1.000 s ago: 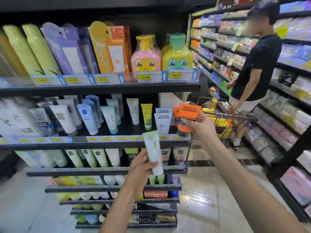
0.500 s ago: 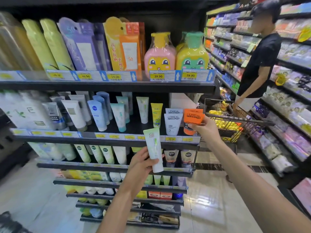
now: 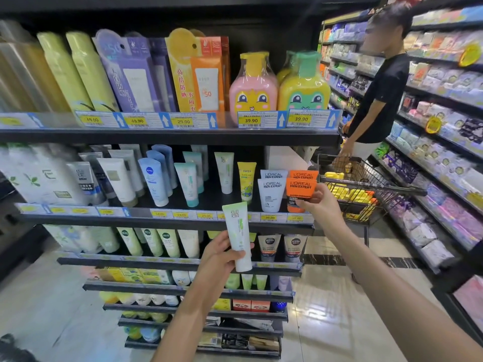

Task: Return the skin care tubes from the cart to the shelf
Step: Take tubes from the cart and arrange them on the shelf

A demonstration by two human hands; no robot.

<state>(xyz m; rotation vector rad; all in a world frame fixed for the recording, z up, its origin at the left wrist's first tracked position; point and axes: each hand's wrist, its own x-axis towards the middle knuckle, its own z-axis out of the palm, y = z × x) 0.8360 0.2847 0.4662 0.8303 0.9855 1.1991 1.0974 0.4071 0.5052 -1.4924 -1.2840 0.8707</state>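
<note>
While your right hand (image 3: 317, 205) pinches the orange tube (image 3: 300, 190) upright at the right end of the middle shelf (image 3: 141, 212), cap down beside the white tube (image 3: 271, 194), you look to be seating it in front of its matching orange one. Your left hand (image 3: 222, 253) grips the green-and-white tube (image 3: 237, 236) below, fingers (image 3: 241, 253) wrapped round it, likely kept ready for the matching row further left. 2 tubes are in hand; the cart (image 3: 366, 189) stands well apart.
</note>
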